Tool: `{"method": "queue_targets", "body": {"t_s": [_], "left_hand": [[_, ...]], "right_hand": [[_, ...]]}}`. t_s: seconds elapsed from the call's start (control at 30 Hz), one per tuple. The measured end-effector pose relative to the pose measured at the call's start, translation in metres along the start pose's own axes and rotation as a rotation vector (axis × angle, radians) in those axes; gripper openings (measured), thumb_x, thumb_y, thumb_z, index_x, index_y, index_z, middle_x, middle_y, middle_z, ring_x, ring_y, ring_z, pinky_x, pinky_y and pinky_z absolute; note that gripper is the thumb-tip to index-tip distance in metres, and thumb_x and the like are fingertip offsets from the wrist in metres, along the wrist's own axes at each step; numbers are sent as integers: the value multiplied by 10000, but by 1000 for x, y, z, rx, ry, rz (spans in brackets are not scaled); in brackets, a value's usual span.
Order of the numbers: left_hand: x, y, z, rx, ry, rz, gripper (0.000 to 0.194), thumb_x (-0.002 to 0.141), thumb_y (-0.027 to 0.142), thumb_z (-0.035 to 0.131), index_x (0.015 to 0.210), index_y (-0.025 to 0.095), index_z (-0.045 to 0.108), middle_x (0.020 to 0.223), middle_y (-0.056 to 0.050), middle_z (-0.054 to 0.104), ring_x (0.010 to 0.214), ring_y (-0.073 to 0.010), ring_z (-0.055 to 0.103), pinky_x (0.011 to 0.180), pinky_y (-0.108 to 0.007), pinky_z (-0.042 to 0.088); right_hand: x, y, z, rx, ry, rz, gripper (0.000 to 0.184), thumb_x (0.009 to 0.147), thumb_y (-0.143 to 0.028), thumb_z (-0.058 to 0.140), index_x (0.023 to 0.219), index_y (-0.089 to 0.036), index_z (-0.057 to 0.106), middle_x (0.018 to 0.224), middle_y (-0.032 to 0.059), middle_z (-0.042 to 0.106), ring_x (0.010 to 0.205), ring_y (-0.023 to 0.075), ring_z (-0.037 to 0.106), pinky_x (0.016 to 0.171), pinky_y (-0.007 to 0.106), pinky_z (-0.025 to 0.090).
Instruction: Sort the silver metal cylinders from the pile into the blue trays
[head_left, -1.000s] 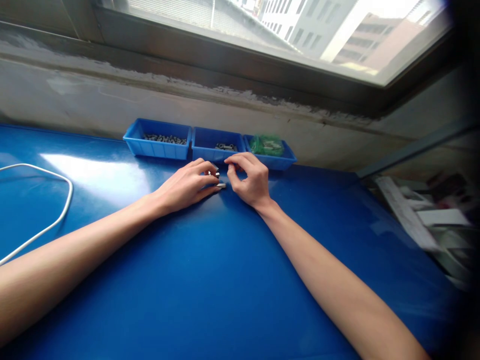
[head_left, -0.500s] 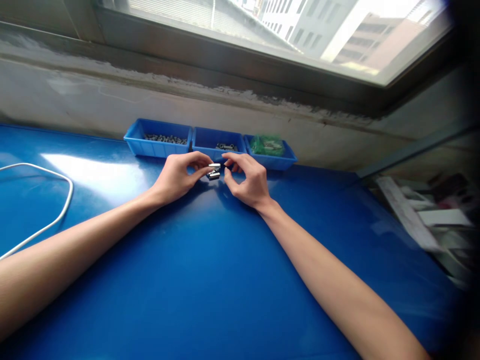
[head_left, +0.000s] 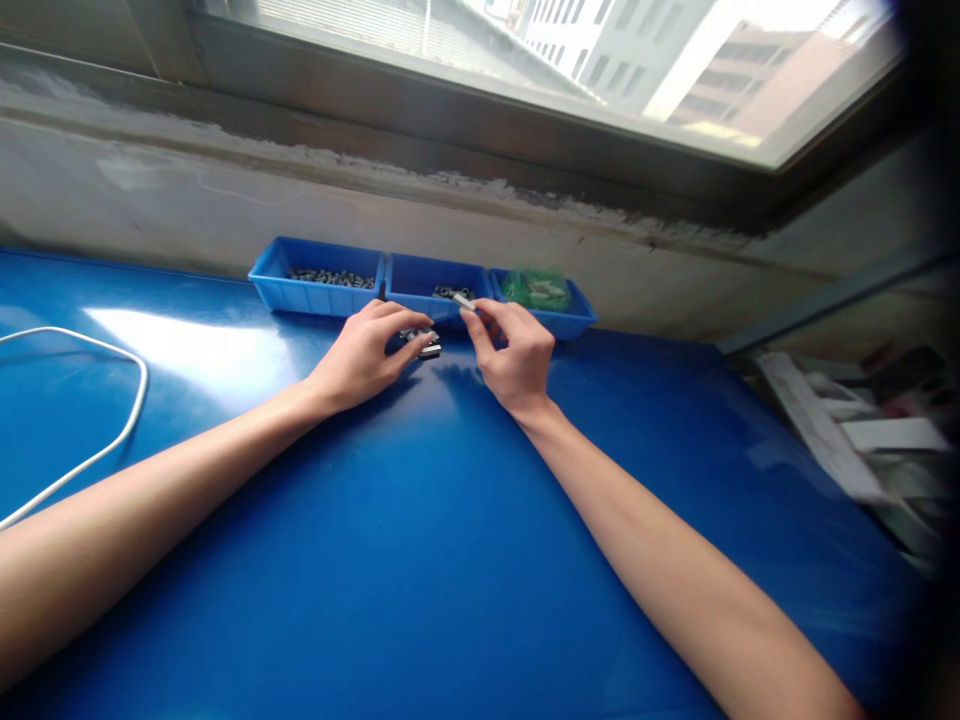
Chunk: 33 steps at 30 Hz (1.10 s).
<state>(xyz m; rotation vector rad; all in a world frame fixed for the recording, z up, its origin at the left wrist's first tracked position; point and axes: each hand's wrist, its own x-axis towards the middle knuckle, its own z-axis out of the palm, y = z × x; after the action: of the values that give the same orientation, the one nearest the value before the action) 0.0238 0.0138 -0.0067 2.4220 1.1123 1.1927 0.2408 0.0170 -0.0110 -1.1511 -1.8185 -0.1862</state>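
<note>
My right hand (head_left: 521,350) pinches a small flat silver metal piece (head_left: 463,302) between thumb and fingertips, raised in front of the middle bin. To the left, my left hand (head_left: 367,350) has its thumb and fingers closed around small silver-and-dark metal parts (head_left: 429,350), low over the blue table (head_left: 420,560). The fingers partly cover these parts, and their exact kind is too small to make out. The two hands are apart, a short gap between them.
Three blue bins stand against the wall: the left bin (head_left: 322,298) holds many small grey metal pieces, the middle bin (head_left: 431,270) a few metal parts, the right bin (head_left: 570,322) a green mesh bag (head_left: 536,290). A white cable (head_left: 142,385) lies at left.
My right hand has moved slightly right and up, away from the left hand, and now holds a silver piece. The left hand's fingers have come further over its parts.
</note>
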Motion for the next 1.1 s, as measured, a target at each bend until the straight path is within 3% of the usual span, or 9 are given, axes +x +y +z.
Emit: {"method": "queue_targets", "body": {"t_s": [0.1,0.17,0.3,0.47,0.73,0.87,1.03,1.1], "left_hand": [[-3,-1,2,110,-112,154,272,998,365,578,1119,199,757,1170,-101,727,1096,-258,597,988,-410,496],[-4,-1,3,128,-160,203,254,1000,353,578,1107,205,755,1177,-101,724,1100,-263,578,991,-425,496],[-5,-1,1,121,-175,230,204,984,330,619,1062,189,744,1130,-94,731,1077,-259,570,978,-417,498],[-4,-2,0,117,-177,277,174,983,303,621,1019,177,735,1047,-90,725,1007,-243,565,929,-389,507],[-4,-3,3,87,-208,275,204,1006,296,584,1104,191,729,1008,-75,736,972,-224,610,891,-339,516],[-4,-1,2,-25,-121,146,221,998,320,599,1124,189,725,1049,-74,742,891,-182,690,824,-287,535],[0,-2,0,-434,6,-187,310,941,420,672,1086,148,700,902,-68,750,758,-178,737,720,-260,572],[2,-4,-1,-539,33,-259,346,919,443,696,1092,144,688,854,-63,749,753,-184,742,708,-257,576]], "right_hand": [[2,5,1,-46,70,185,324,996,-473,562,1049,-211,744,821,58,750,667,207,658,722,350,535],[3,7,2,-42,54,233,331,991,-467,564,1054,-204,753,833,66,763,682,216,677,720,350,534],[4,7,3,-25,-29,217,309,996,-402,563,1118,-201,763,866,65,782,723,224,705,735,341,534],[4,3,2,10,-80,175,296,995,-361,559,1146,-203,758,838,42,774,640,186,668,712,317,526],[3,2,1,84,-114,89,228,976,-300,560,1079,-209,741,837,30,756,612,163,636,719,308,531],[3,1,2,113,-126,21,206,964,-255,565,1054,-198,742,906,42,771,662,162,654,738,299,534],[1,-1,1,135,-182,-52,201,954,-251,577,1062,-193,736,869,33,756,639,149,626,723,291,533],[0,-2,0,141,-225,-95,229,947,-256,590,1125,-194,719,846,21,744,617,140,601,709,289,530]]}}
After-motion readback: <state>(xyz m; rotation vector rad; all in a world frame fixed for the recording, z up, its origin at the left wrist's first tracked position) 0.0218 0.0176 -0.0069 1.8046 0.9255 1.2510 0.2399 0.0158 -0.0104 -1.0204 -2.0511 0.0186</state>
